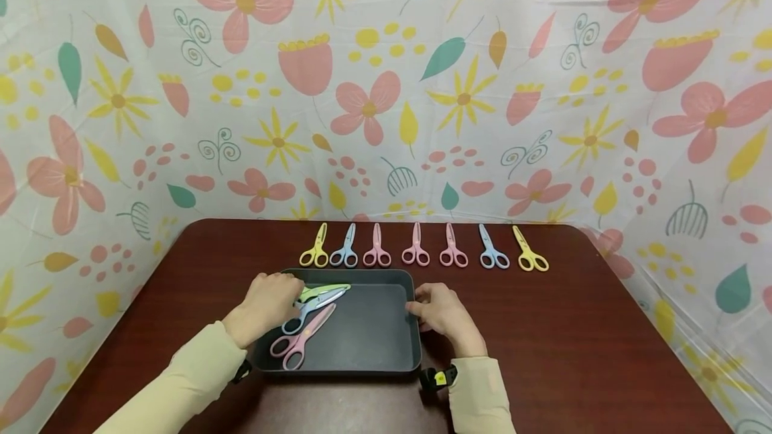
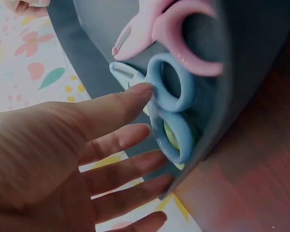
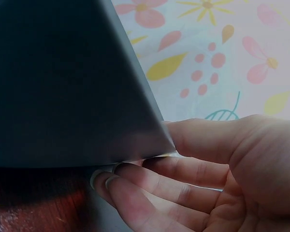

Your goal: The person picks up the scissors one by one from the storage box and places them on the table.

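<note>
Plainly, the pale-blue scissors (image 1: 313, 304) with glossy, rounded ring handles lie inside the shallow, dark-grey rectangular tray (image 1: 380, 327), at its left side, across the lime-green scissors (image 1: 326, 288) (their handles largely hidden) and beside the pink ring-handled scissors (image 1: 303, 336). The left hand (image 1: 271, 303) holds its fingers apart, its thumb probably touching the blue pair. The right hand (image 1: 443, 313) clamps the tray's right edge between thumb and fingers.

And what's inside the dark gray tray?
Pink scissors, blue scissors and green scissors lie in the dark gray tray. In the head view, the left hand covers part of the blue and green pairs. The blue pair overlaps the green, hiding some of it.
</note>
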Motion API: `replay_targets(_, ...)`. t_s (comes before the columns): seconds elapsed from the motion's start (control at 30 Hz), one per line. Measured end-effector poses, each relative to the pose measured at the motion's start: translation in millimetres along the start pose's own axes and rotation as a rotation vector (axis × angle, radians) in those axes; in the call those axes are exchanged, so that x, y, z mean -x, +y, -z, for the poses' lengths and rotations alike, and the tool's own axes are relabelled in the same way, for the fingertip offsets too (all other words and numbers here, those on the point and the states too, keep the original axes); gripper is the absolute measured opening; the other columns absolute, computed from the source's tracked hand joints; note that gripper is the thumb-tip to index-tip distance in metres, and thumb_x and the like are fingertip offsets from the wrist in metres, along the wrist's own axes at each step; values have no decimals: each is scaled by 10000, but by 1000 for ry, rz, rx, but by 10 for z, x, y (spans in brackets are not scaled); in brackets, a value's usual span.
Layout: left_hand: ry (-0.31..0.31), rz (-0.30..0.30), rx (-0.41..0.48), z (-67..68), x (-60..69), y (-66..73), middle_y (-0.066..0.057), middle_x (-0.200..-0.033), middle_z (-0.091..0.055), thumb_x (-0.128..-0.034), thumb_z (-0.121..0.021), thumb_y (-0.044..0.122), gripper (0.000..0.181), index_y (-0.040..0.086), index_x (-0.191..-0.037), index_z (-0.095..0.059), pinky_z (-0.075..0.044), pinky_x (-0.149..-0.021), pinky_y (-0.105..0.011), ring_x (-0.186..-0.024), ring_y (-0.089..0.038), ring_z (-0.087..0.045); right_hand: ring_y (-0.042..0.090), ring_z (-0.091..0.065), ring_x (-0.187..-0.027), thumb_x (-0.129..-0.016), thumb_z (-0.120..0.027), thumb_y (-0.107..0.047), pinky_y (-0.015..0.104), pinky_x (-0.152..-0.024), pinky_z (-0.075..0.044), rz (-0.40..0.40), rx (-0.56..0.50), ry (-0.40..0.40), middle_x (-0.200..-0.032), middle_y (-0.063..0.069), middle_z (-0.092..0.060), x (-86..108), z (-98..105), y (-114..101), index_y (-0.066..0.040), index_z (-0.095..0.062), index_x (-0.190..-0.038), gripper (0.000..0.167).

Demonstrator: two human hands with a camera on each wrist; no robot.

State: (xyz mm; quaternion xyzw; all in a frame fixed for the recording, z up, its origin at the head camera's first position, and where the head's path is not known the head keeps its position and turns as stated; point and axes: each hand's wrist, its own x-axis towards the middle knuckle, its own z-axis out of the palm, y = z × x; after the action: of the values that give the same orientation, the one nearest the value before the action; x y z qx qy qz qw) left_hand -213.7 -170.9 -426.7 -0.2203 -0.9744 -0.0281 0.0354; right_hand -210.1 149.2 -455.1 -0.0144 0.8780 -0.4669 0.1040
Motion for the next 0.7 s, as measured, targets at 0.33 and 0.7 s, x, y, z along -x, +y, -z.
replay_targets(0.33,-70,21,-90,-35,3,70,-17,-678,-546,-719,-849,164,259,127,-666,-599,-436,-612,-447,-637,-219,-526,203,-663,-632,-896,-699,-113,379,-611,-556,6,8,0,-857,79,-666,9,20,-1,67,-616,-1186,351)
replay_targets(0.7,-45,28,-142,-84,28,122,-50,-730,-595,-721,-839,181,229,108,-704,-623,-432,-637,-457,-691,-252,-547,211,-665,-616,-894,-701,-128,379,-611,-552,9,33,-7,-814,76,-666,13,22,-4,68,-620,-1179,355)
